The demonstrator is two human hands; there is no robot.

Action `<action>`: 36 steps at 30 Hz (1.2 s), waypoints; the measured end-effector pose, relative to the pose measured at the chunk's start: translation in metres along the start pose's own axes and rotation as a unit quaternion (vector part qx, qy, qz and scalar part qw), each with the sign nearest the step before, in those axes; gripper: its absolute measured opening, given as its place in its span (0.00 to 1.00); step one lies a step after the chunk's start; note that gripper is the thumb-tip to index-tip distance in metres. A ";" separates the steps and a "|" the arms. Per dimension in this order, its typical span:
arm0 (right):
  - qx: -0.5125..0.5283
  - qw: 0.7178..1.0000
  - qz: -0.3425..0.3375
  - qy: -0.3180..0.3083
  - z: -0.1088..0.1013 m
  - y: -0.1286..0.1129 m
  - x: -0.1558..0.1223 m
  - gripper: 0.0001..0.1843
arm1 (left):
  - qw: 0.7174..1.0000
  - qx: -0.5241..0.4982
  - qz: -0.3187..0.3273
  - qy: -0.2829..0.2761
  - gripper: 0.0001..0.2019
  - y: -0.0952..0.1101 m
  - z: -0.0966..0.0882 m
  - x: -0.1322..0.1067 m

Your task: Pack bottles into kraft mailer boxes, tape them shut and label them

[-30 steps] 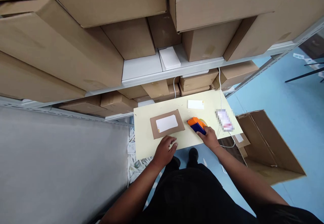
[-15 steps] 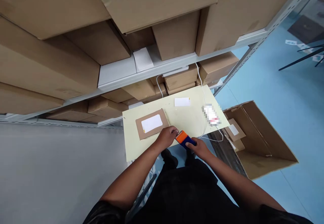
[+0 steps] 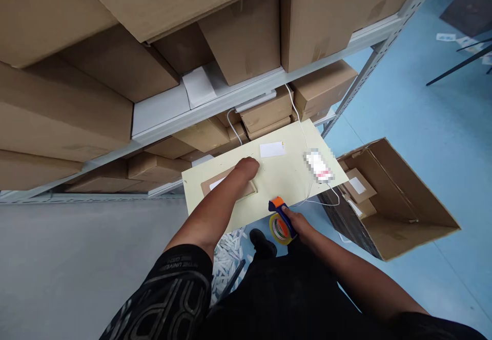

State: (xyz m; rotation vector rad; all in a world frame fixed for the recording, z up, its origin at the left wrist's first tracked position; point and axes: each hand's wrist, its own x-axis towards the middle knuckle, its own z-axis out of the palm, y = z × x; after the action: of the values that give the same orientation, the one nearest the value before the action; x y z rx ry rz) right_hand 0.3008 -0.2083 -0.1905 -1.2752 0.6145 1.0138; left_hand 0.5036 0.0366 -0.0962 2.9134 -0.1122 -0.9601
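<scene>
My right hand point(image 3: 296, 221) grips an orange and blue tape dispenser point(image 3: 281, 220) with its roll of tape, held at the near edge of the pale yellow table point(image 3: 284, 176). My left hand point(image 3: 246, 168) reaches over a flat brown cardboard parcel point(image 3: 207, 186) with a white label and rests at its far right corner, fingers curled down on it. My forearm hides most of the parcel. A loose white label point(image 3: 272, 149) lies just beyond my left hand.
Metal shelving point(image 3: 215, 106) packed with cardboard boxes rises behind the table. A blurred small device point(image 3: 317, 164) with a white cable lies on the table's right side. An open carton point(image 3: 388, 196) with small parcels sits on the blue floor at right. Paper scraps point(image 3: 226, 258) litter the floor below.
My right hand pulled the tape dispenser from the table's middle back to its near edge. My left hand moved from the near edge forward onto the parcel's far corner.
</scene>
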 end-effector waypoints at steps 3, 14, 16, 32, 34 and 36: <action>0.008 0.999 0.044 0.023 0.021 -0.004 0.005 0.32 | 1.000 0.024 0.003 -0.015 0.18 -0.006 0.009 0.012; 0.026 0.998 0.056 -0.017 0.049 0.008 0.019 0.33 | 0.994 -0.007 -0.022 0.104 0.15 -0.036 0.023 -0.016; 0.030 0.997 0.063 -0.017 0.052 0.010 0.019 0.33 | 0.978 -0.050 -0.005 0.201 0.18 -0.061 0.031 -0.047; 0.113 0.984 0.093 -0.097 0.087 -0.023 0.030 0.27 | 0.994 -0.005 0.006 0.111 0.53 -0.150 0.142 -0.227; 0.113 0.984 0.096 -0.100 0.090 -0.037 0.036 0.27 | 0.990 -0.011 -0.029 0.135 0.53 -0.131 0.154 -0.227; 0.098 0.985 0.095 -0.101 0.090 -0.046 0.040 0.28 | 0.987 -0.016 -0.053 0.153 0.51 -0.117 0.161 -0.224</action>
State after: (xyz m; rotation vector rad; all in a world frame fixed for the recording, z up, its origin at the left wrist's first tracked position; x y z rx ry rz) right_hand 0.3453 -0.1099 -0.1818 -0.9401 0.6699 1.1922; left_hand 0.2332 0.1666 -0.1035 3.0198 0.0765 -0.5068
